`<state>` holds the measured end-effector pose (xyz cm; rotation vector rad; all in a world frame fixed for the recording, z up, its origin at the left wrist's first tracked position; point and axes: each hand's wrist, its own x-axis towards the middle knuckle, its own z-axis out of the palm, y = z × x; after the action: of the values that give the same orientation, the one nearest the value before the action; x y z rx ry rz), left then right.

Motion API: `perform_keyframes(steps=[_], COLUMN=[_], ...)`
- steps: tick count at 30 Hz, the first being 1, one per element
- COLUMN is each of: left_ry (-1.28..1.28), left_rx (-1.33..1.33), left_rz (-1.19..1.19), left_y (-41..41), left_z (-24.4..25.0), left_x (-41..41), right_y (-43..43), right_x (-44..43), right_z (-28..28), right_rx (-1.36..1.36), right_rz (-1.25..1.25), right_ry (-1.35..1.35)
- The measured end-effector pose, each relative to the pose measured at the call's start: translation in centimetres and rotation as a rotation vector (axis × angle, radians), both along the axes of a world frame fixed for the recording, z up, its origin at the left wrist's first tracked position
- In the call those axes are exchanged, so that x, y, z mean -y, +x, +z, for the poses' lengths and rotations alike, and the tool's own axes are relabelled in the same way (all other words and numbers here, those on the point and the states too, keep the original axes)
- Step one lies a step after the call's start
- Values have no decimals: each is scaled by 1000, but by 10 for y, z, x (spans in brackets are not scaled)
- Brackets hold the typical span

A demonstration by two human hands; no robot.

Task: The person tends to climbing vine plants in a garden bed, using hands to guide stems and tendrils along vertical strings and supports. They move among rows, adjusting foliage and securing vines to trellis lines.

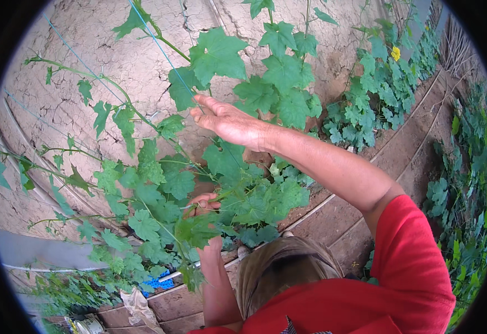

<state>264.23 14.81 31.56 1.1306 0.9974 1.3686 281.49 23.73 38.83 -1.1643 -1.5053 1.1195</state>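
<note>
My right hand (pixel 226 123) reaches across the upper middle with its fingers around a taut blue twine (pixel 160 44), which slants down from the top edge. Lower down, my left hand (pixel 202 204) is among the leaves of a climbing vine (pixel 166 181). Its fingers are closed at a thin green stem (pixel 226 194), and leaves cover part of the hand and wrist. A small pale clip or loop (pixel 186 207) shows by the left fingers. Long vine shoots (pixel 122 94) spread leftward, with lobed leaves and tendrils.
Cracked bare soil (pixel 147 83) lies behind the vines. More blue twine (pixel 76 54) runs at the upper left. Pale hoses (pixel 22 142) curve along the left. More vines (pixel 372 92) grow at right, one with a yellow flower (pixel 395 53). Blue netting (pixel 158 284) and a crumpled bag (pixel 139 307) lie below.
</note>
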Motion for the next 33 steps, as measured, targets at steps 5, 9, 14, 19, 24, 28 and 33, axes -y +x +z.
perform_keyframes(steps=[5, 9, 14, 19, 24, 28, 33], left_ry=[-238, -259, -197, -207, -180, 30, -154], left_rx=[185, 142, 23, 15, -114, -246, 241], left_rz=[112, 81, -56, -515, -680, -670, -429], left_y=[3, 26, 66, 86, 77, 63, 63], left_z=[14, 30, 57, 69, 90, 82, 57], left_x=[-13, -29, -43, -36, -2, -3, -13], right_y=[-7, 3, 5, 14, 51, 79, 83], right_x=[33, 56, 58, 52, 35, 29, 40], right_z=[25, 79, 143, 167, 182, 167, 141], right_rx=[-105, -173, 142, 442, 503, 311, 27], right_rz=[100, 151, 260, 370, 422, 350, 113], right_ry=[91, 226, 357, 314, 70, -33, 54])
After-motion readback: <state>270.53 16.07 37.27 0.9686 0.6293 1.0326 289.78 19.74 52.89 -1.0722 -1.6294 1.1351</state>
